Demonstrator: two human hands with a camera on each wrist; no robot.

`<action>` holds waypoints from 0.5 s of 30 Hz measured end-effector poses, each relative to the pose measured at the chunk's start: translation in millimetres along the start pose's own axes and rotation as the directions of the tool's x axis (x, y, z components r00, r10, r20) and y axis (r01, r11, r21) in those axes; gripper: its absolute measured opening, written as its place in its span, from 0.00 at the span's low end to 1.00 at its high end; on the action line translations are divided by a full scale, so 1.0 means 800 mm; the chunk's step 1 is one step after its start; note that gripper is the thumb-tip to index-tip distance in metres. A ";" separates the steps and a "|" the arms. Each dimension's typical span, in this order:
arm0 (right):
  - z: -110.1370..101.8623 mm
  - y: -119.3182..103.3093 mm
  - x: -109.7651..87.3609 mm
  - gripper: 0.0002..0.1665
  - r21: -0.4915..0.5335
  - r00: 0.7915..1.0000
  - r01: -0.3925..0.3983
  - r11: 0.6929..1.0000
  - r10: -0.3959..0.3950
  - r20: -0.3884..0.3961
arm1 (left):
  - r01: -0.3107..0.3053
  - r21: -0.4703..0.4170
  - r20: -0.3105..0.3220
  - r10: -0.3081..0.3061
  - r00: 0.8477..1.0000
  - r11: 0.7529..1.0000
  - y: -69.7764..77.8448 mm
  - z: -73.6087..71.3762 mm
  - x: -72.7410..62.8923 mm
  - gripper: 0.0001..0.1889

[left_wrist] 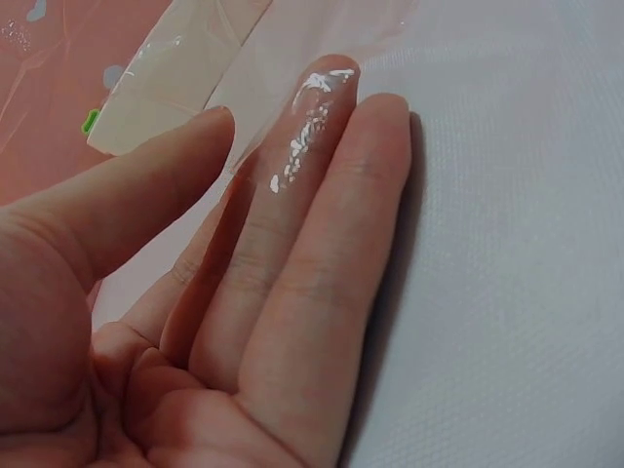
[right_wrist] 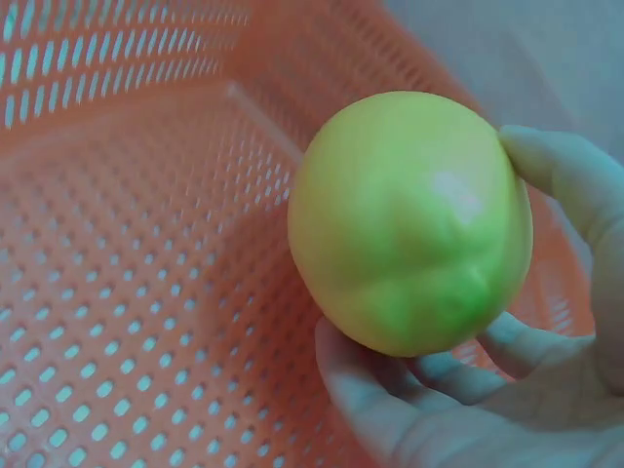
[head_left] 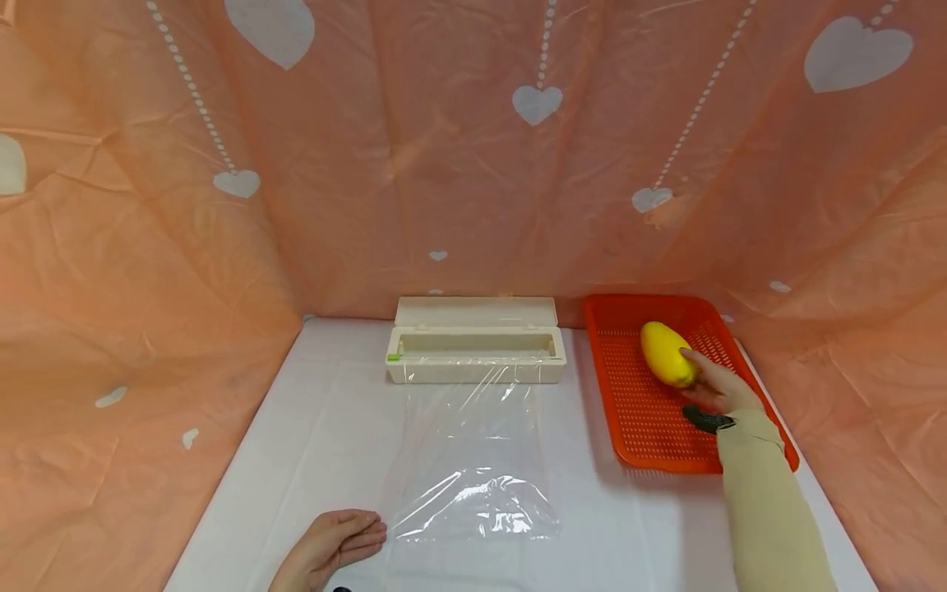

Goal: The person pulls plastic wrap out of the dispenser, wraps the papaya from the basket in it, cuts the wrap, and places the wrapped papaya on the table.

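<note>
My right hand (head_left: pixel 713 382) grips a smooth, oblong yellow fruit (head_left: pixel 666 353) over the orange-red basket (head_left: pixel 625 448). In the right wrist view, thumb and fingers curl round the fruit's near end, which is ridged and tinged green. A sheet of clear plastic film (head_left: pixel 473 460) runs from the cream dispenser box (head_left: pixel 473 374) toward the near side of the white table. My left hand (head_left: pixel 336 538) lies at the film's near left corner, its fingers nearly straight. In the left wrist view, shiny film (left_wrist: pixel 312 117) overlaps a fingertip, with the thumb apart from the fingers.
The dispenser's lid (head_left: pixel 476 311) stands raised against the peach curtain (head_left: pixel 473 205), which encloses the back and both sides. A green piece (head_left: pixel 394 358) sits at the box's left end. White cloth (head_left: pixel 318 427) covers the table. A dark wrist strap (head_left: pixel 706 419) is on the right arm.
</note>
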State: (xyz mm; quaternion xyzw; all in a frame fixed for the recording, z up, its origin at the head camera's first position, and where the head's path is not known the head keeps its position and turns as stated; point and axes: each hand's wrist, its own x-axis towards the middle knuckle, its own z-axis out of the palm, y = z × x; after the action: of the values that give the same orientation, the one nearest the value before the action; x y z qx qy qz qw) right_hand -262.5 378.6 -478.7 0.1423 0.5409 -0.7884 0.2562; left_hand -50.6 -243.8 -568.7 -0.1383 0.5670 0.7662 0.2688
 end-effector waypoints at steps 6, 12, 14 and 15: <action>0.024 -0.019 -0.021 0.24 -0.089 0.996 0.092 0.992 -0.093 -0.010 | 0.002 -0.008 0.012 -0.002 1.000 1.000 0.003 0.001 0.001 0.15; 0.073 -0.025 -0.039 0.15 -0.144 0.981 0.194 0.970 -0.193 0.021 | 0.012 -0.021 -0.011 -0.012 1.000 1.000 0.005 0.004 0.000 0.15; 0.094 -0.023 -0.043 0.13 -0.164 0.975 0.223 0.961 -0.220 0.035 | 0.018 -0.019 -0.027 -0.018 0.999 1.000 0.004 0.004 -0.001 0.15; 0.105 -0.022 -0.044 0.13 -0.169 0.970 0.241 0.956 -0.236 0.052 | 0.019 -0.016 -0.033 -0.020 0.999 1.000 0.003 0.004 -0.002 0.15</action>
State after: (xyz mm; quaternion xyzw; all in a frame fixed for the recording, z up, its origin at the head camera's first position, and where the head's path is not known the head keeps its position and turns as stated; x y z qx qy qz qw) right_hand -238.5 314.6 -415.9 0.0405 0.6169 -0.7653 0.1792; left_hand -50.6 -241.4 -564.7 -0.1587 0.5642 0.7655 0.2657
